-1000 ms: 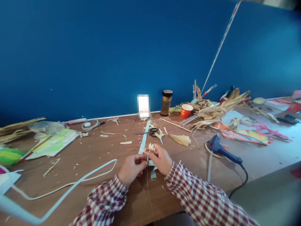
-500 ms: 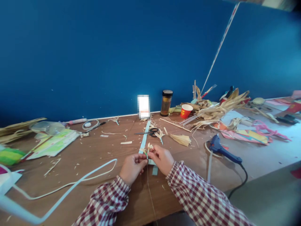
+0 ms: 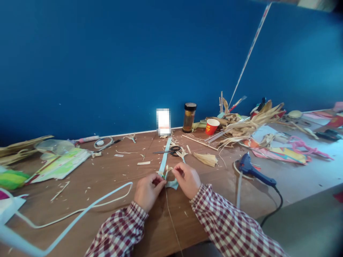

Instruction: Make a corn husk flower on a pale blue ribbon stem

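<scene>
Both my hands meet over the brown table [image 3: 112, 175], just in front of me. My left hand [image 3: 148, 191] pinches the stem of a small straw flower [image 3: 166, 170] near its green-wrapped base. My right hand [image 3: 186, 179] pinches the same flower from the right, with a pale blue tape strip [image 3: 164, 160] curling under the fingers. A thin wire stem [image 3: 171, 221] runs from the flower down toward me. Black scissors [image 3: 171, 150] lie just beyond the hands.
A blue glue gun [image 3: 253, 169] with a black cable lies at the right. A red paper cup [image 3: 211, 126], a dark jar [image 3: 189, 117] and a heap of dried husks [image 3: 246, 125] stand at the back. White cord [image 3: 80, 208] loops at the left beside papers [image 3: 60, 162].
The flower has sunk lower between my fingers. The tail of blue tape has been drawn up and folded under my right hand. Both hands shifted slightly toward the wall.
</scene>
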Motion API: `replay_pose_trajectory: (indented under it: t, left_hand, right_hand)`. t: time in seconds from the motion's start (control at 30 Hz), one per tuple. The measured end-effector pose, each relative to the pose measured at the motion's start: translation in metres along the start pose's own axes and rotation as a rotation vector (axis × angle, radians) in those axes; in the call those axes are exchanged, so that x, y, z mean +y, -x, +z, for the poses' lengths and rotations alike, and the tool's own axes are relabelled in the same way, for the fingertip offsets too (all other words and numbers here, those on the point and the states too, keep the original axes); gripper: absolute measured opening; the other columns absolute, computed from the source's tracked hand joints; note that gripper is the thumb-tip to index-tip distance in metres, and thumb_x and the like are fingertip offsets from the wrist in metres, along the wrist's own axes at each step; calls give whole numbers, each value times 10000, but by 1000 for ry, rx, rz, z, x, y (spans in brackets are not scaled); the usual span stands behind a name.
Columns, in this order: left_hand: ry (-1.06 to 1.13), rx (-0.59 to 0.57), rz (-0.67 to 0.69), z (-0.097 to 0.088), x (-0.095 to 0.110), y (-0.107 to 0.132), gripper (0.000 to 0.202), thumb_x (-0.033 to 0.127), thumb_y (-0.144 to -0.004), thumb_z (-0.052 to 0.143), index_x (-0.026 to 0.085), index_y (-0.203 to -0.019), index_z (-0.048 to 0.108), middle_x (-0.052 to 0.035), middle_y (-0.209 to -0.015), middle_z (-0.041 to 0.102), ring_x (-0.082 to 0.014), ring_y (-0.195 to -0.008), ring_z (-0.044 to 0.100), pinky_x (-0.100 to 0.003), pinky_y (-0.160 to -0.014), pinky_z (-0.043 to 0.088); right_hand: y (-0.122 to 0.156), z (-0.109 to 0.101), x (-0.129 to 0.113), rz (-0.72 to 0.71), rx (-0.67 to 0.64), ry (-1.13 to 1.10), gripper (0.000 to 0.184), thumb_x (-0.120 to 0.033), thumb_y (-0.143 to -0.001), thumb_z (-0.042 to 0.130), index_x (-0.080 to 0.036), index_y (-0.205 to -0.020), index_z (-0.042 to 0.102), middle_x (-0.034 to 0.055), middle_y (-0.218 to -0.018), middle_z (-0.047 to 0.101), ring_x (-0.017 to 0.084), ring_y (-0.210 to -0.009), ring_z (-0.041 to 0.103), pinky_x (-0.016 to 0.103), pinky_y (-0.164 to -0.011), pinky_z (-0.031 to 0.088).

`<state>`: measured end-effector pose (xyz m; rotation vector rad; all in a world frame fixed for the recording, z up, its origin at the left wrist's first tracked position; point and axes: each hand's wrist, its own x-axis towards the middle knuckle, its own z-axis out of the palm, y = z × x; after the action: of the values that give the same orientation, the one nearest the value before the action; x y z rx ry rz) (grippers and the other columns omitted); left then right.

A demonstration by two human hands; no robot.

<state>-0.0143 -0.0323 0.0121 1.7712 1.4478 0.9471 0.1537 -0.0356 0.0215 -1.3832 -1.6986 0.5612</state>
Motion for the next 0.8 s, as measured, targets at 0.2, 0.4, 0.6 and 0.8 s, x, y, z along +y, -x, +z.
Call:
replay_pose_trajectory:
  t: [0.2,0.4,0.6,0.8]
  left_hand:
    - [248,183,108,-2,20,5,187,266,-748,572,220,-883,693,-57,-853,669,-193,-765,589,-274,-713,437]
    - [317,90,110,0,23,10,256,273,-716,629,222,-961,680,-53,-839,657,-137,-572,549,-246,-558,443]
    - [272,80,131,0,21,11,134,277,-743,602,220,-819,696,-31,-718,652,-118,-479,526,-245,-521,429]
    - [195,96,229,-3,26,13,141,250,-775,556,228,-844,677,-28,-668,607,-146,-561,546,-260,-628,429]
  right_hand:
    - [-5,-1,0,92,-97,-431,227,-371,-820,495,-173,-734,564,-7,-641,565,109,-578,506,221,-559,412]
    - [-2,3,-3,112,-129,-434,256,-406,-767,569,-166,-679,555,-40,-539,481,83,-494,416,199,-468,341]
    - [0,6,-2,108,-152,-433,240,-386,-759,586,-158,-687,560,-32,-568,511,82,-514,427,196,-483,345]
    - [-2,8,3,183,-278,-593,313,-453,-726,602,-153,-671,533,-38,-553,508,75,-490,429,198,-476,347]
